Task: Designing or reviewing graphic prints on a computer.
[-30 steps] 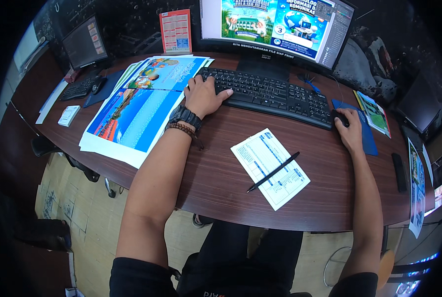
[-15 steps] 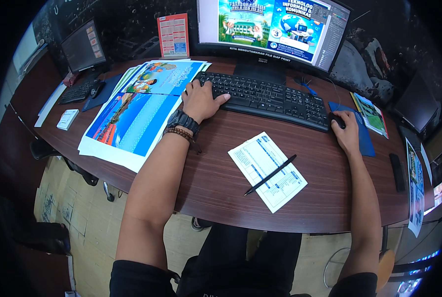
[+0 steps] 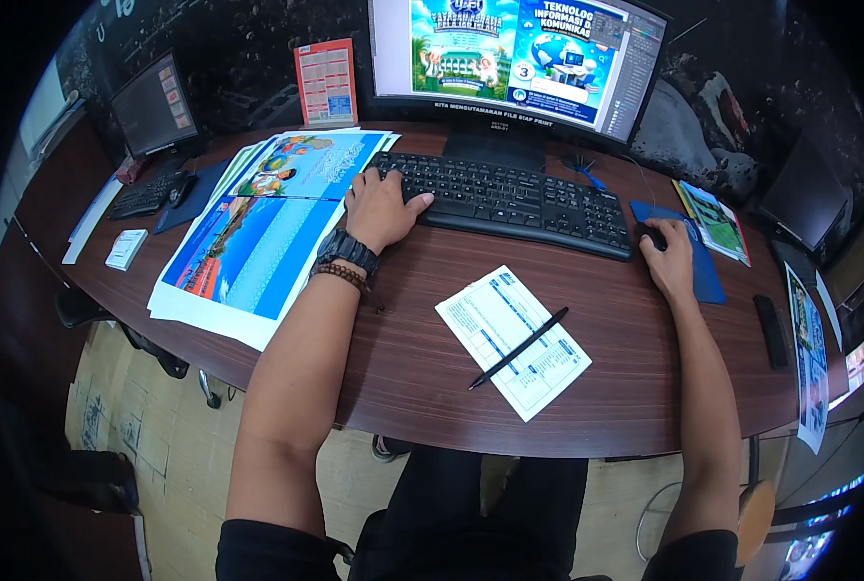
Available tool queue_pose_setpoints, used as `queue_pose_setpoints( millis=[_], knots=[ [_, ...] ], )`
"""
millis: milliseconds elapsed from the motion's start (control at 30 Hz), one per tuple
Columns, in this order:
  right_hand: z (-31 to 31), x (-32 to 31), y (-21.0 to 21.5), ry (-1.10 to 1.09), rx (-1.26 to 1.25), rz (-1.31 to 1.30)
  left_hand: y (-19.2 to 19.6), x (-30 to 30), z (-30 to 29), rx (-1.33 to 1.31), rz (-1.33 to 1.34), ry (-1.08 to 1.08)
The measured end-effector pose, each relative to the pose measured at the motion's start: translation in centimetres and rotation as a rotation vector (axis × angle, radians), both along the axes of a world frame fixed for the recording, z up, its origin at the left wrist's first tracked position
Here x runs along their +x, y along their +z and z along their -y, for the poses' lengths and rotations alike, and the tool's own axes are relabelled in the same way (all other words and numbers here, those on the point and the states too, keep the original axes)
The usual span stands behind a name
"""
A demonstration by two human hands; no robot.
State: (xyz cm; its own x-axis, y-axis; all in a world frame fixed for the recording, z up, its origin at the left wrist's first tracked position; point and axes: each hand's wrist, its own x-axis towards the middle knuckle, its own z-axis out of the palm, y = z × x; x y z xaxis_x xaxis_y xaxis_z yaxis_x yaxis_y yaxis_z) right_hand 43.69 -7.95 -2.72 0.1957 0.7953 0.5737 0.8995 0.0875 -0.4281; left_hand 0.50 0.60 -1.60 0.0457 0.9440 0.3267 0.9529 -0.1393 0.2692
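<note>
My left hand (image 3: 381, 211) rests on the left end of a black keyboard (image 3: 509, 201), its fingers apart on the keys and its thumb stretched toward the right. A black watch (image 3: 348, 252) and a beaded bracelet are on that wrist. At the right, my right hand (image 3: 673, 261) curls over a black computer mouse (image 3: 653, 236) at the left side of a blue mouse pad (image 3: 709, 281). Behind the keyboard, a large monitor (image 3: 594, 70) displays two colourful cover designs side by side. A black pen (image 3: 519, 349) lies across a white printed form pad (image 3: 490, 315) between my forearms.
Large colour-printed sheets (image 3: 257, 257) lie stacked under and beside my left forearm. A red desk calendar (image 3: 325, 82) stands left of the monitor. Farther left are a second monitor (image 3: 153, 105) and keyboard (image 3: 148, 194). A dark narrow object (image 3: 770, 331) lies right of my right forearm.
The whole view has shifted slightly, so the desk sits a little lower and more to the left. Both hands keep their places on the keyboard and mouse, and the screen looks the same.
</note>
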Motion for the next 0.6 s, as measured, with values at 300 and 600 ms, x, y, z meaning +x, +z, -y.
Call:
queue_pose_setpoints(
  millis=[300,600],
  knots=[
    [-0.13,0.21,-0.13,0.031,0.012,-0.002,0.05,-0.12,-0.06,0.027,0.036,0.009],
    [-0.11,0.21,-0.10,0.021,-0.001,0.006,0.19,-0.05,0.05,0.017,0.016,0.029]
  ],
)
